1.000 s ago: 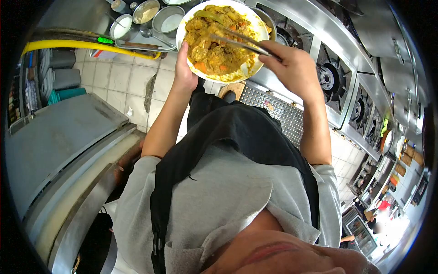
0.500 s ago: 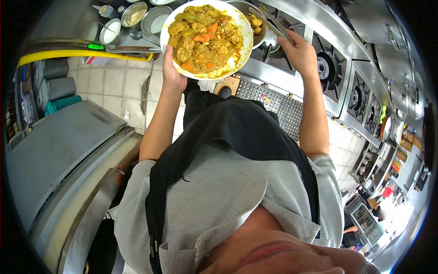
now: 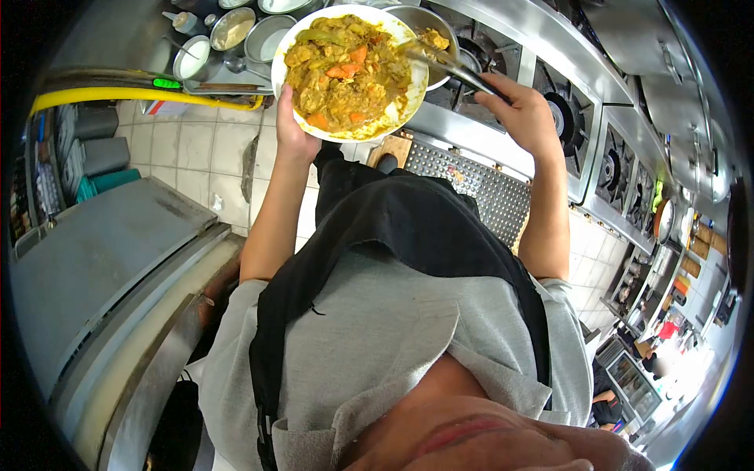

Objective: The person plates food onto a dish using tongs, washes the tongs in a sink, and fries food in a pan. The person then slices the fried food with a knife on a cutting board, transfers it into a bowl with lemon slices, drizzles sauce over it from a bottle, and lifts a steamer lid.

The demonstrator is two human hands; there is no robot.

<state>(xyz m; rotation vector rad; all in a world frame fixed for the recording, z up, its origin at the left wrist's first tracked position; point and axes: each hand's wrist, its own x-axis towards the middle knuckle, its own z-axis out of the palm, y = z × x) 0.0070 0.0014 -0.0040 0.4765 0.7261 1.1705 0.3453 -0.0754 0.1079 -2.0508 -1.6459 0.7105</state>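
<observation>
My left hand (image 3: 295,129) grips the near left edge of a white plate (image 3: 421,88), thumb up along its rim. Chunky yellow-brown curry (image 3: 345,71) with orange pieces and green strips covers most of the plate. In my right hand (image 3: 520,114) are metal tongs (image 3: 459,72), held by their dark handle end. Their tips reach the curry at the plate's right side. Behind that side, partly hidden by the plate, a metal pan (image 3: 449,35) on the stove has some yellow food (image 3: 433,39) in it.
Metal containers (image 3: 271,38), one with a white sauce (image 3: 191,58), stand at the back left above a yellow hose or rail (image 3: 149,96). Gas burners (image 3: 559,116) line the right. A perforated metal step (image 3: 471,177) lies below. Another person (image 3: 605,404) is far off at lower right.
My right hand has turned and shifted slightly right and down, bringing the tongs from over the pan to the plate's right side. The plate has moved slightly left and down.
</observation>
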